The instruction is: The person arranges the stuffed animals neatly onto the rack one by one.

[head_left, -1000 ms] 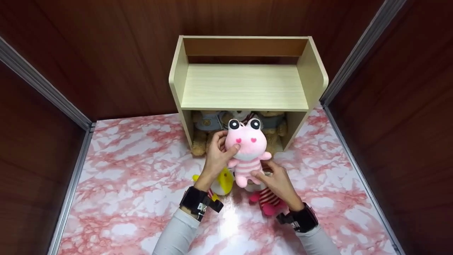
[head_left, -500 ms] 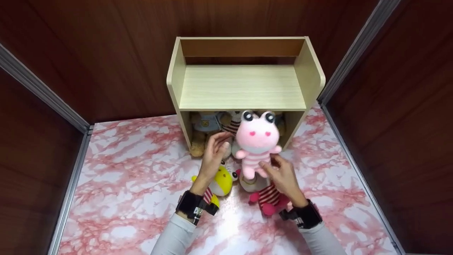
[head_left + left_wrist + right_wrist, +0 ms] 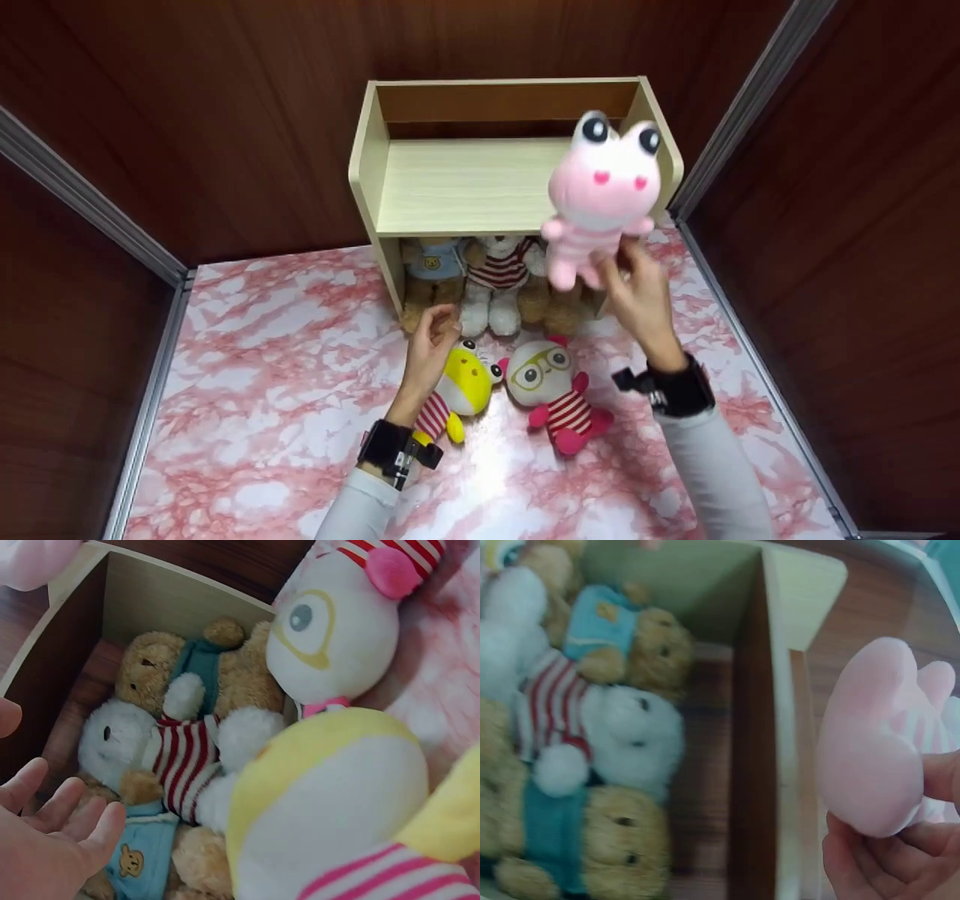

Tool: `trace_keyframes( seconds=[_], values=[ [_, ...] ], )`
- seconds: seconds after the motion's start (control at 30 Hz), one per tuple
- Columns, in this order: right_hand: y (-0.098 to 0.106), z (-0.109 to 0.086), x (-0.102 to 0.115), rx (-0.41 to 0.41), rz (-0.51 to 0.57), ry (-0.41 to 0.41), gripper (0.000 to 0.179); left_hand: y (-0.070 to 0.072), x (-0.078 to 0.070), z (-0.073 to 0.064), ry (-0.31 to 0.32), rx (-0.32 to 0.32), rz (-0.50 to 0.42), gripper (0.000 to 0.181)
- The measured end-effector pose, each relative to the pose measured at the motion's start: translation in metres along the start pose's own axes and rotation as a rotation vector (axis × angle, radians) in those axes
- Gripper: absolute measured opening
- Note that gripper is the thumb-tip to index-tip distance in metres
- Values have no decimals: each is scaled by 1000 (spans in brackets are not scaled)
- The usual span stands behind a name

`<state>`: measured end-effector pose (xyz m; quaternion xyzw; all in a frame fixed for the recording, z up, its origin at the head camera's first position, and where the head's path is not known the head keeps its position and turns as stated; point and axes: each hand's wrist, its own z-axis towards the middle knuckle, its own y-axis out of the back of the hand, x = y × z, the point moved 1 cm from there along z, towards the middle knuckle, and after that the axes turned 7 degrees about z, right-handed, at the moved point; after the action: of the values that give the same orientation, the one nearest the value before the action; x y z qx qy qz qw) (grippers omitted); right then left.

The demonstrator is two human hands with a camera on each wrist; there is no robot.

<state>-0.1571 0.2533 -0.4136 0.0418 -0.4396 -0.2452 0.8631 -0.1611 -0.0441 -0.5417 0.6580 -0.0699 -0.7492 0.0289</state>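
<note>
My right hand [image 3: 640, 296] pinches a pink frog plush [image 3: 600, 191] by its lower body and leg. The frog is upright, tilted a little, and overlaps the right part of the upper shelf [image 3: 465, 184] in the head view. In the right wrist view the frog plush [image 3: 874, 742] sits between my thumb and fingers. My left hand [image 3: 431, 349] holds nothing; its fingers are loosely bent above a yellow frog plush [image 3: 469, 382] lying on the floor. Beside that lies a panda plush [image 3: 541, 375] with yellow-rimmed glasses and a red-striped body.
The lower compartment of the small wooden shelf unit [image 3: 362, 161] holds a bear in a blue shirt [image 3: 142, 851], a white plush in red stripes [image 3: 187, 765] and a bear in teal [image 3: 555, 829]. Dark wood panels enclose the pink-marbled floor [image 3: 277, 360].
My left hand has let go of the pink frog plush and drawn back to the lower left. My right hand has lifted the frog up and to the right, in front of the upper shelf.
</note>
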Motion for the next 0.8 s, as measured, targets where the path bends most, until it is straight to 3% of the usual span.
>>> trace_keyframes(
  seconds=[0.13,0.4,0.6,0.8],
  values=[
    [-3,29,7,-31,-48,-55,33,3,6,-3,17,-13,30,41],
    [-17,75,-1,-10,-14,-233,36,9,14,-9,43,1,38,43],
    [-24,98,-13,-9,-41,-347,37,10,18,-12,44,-4,28,41],
    [-30,114,-21,-15,-119,-394,36,9,21,-12,55,-19,13,38]
  ],
)
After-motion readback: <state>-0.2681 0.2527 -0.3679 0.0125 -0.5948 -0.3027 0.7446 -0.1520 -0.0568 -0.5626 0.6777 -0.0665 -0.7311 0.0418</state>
